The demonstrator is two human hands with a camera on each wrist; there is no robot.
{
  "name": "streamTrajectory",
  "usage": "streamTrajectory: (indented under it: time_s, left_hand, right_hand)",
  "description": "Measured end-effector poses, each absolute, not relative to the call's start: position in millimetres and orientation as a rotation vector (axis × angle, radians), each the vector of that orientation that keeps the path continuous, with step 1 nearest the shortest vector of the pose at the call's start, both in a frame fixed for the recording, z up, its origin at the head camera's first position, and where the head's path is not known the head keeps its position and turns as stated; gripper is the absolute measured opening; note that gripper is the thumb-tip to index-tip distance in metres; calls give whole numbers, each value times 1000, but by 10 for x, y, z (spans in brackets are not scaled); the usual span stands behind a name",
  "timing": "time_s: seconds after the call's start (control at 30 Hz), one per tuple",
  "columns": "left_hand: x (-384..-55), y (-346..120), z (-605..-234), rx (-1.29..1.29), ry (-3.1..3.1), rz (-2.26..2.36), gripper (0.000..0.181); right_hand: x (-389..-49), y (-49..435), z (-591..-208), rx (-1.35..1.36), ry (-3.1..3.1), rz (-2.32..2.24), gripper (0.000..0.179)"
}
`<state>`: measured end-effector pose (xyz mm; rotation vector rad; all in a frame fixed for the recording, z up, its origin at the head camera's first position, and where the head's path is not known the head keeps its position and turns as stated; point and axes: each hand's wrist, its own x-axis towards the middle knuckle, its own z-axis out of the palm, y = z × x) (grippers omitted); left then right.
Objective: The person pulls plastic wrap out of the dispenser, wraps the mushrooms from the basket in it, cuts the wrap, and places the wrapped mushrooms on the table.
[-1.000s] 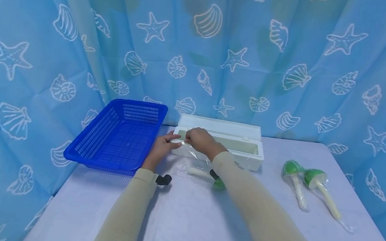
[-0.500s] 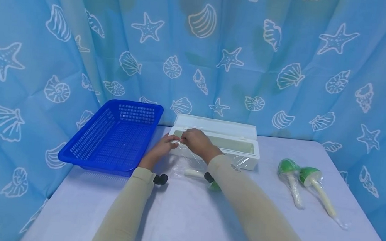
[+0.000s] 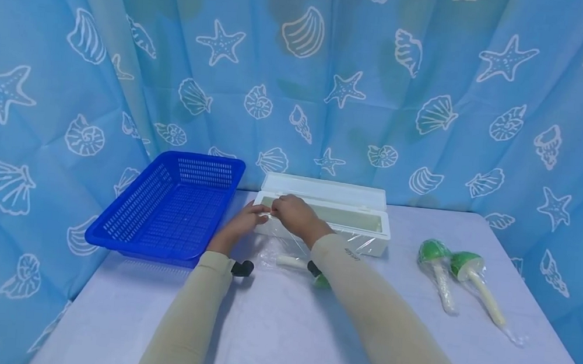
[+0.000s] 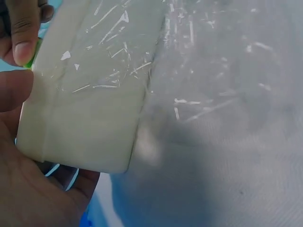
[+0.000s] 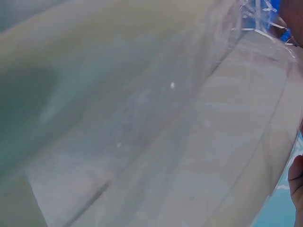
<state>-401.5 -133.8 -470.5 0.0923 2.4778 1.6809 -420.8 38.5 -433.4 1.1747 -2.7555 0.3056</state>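
Observation:
A white cling film dispenser (image 3: 320, 237) stands at the back middle with its lid (image 3: 333, 190) raised. Its left end is gripped by my left hand (image 3: 238, 224), fingers and thumb round the corner. My right hand (image 3: 296, 214) is curled at the same end, fingertips close to the left hand's. In the left wrist view its fingers pinch a small green piece (image 4: 34, 57) at the dispenser's edge. Clear film (image 4: 118, 66) hangs over the front onto the table. Under the film lies a green-domed thing with a white stem (image 3: 291, 262), its green end partly behind my right forearm.
A blue plastic basket (image 3: 151, 244) stands left of the dispenser, close to my left forearm. Two more green-domed things with white stems, film-wrapped, (image 3: 437, 260) (image 3: 481, 291) lie at the right on the white-covered table (image 3: 276, 344). A blue shell-print curtain (image 3: 360, 124) hangs behind.
The right fingertips have come slightly closer to the left hand at the dispenser's end. Everything sits a little further left in the head view, as the camera has turned slightly.

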Motion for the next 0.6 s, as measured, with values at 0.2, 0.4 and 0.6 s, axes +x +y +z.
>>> streamTrajectory:
  time_s: [0.2, 0.4, 0.6]
  left_hand:
    - [-4004, -1353, -4734, 128, 2481, 1694, 29]
    - [-4027, -1343, -4732, 119, 2498, 1694, 27]
    - [-4030, -1369, -4737, 160, 2510, 1676, 25]
  right_hand:
    - [-4166, 375, -4270, 1193, -2841, 180, 12]
    - [-4179, 376, -4190, 1225, -2897, 26, 13]
    - [-4242, 433, -4258, 1241, -2913, -16, 11]
